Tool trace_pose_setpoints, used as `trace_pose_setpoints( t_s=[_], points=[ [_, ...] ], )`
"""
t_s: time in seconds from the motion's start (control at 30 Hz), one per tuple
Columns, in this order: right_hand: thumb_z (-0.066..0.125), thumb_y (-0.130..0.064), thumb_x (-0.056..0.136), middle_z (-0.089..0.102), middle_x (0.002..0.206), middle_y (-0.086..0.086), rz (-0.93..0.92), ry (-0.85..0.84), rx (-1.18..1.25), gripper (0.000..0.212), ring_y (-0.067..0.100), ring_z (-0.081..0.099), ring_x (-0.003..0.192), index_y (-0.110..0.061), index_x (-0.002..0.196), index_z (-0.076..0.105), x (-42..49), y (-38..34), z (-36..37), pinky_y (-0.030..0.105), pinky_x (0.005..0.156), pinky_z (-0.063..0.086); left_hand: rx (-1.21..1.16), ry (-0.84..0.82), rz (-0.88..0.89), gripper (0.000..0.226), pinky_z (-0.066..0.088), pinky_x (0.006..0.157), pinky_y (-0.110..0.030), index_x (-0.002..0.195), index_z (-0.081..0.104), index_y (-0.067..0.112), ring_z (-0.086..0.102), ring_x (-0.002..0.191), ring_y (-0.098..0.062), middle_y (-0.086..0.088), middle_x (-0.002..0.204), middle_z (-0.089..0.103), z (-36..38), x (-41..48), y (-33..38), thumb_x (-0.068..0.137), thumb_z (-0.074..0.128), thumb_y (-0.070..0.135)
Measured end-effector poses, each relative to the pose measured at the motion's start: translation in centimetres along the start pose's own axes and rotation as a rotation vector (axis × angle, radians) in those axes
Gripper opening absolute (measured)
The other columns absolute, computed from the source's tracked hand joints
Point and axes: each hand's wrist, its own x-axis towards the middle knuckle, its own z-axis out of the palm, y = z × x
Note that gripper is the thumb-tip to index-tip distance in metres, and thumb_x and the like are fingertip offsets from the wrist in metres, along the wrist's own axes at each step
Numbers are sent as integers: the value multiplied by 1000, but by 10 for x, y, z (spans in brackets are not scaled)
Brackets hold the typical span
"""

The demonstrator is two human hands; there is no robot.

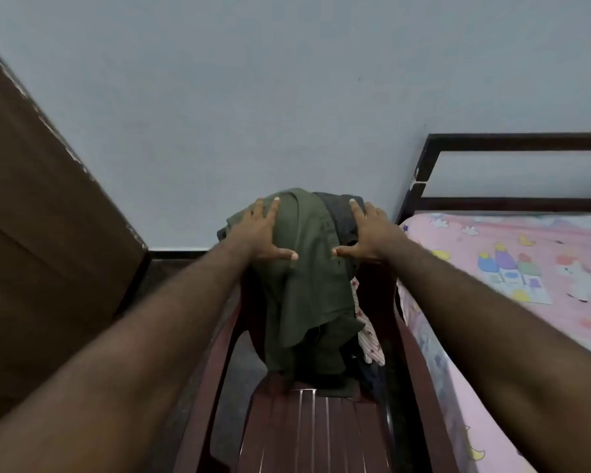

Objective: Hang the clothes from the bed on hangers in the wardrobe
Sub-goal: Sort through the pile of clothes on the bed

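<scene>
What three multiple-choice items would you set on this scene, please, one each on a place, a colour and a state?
1. Where do the clothes lie?
A. Spread on the bed
B. Draped over the back of the chair
C. On the floor

2. What colour is the top garment?
A. Dark green
B. Bright red
C. White

3. How do the left hand and right hand lie?
A. Curled into fists
B. Gripping a hanger
C. Flat on the clothes, fingers spread

Answers:
1 B: the pile hangs over the chair back and reaches down to the seat.
2 A: the garment on top, under both hands, is dark green.
3 C: both palms rest on the pile with straight, spread fingers.
</scene>
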Motion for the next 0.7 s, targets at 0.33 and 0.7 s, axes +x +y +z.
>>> trace_pose_setpoints(
  t_s=[0.33, 0.7],
  points=[
    [67, -83, 59, 10, 161, 9, -10, -41, 114, 134, 36, 26, 143, -25, 156, -5, 66, 17, 10, 51, 113, 34, -114, -170, -165, 134, 16, 118, -53, 152, -17, 35, 1, 148, -41, -17, 160, -12, 14, 71, -10, 60, 72, 75],
    [74, -40, 73, 0, 162, 16, -146, -154, 193, 111, 51, 25, 137, -50, 151, -3, 92, -20, 24, 54, 111, 33, -179, -126, -45, 123, 20, 117, -47, 154, -6, 30, 7, 145, -41, -15, 160, 3, 31, 97, 9, 69, 82, 44]
  ],
)
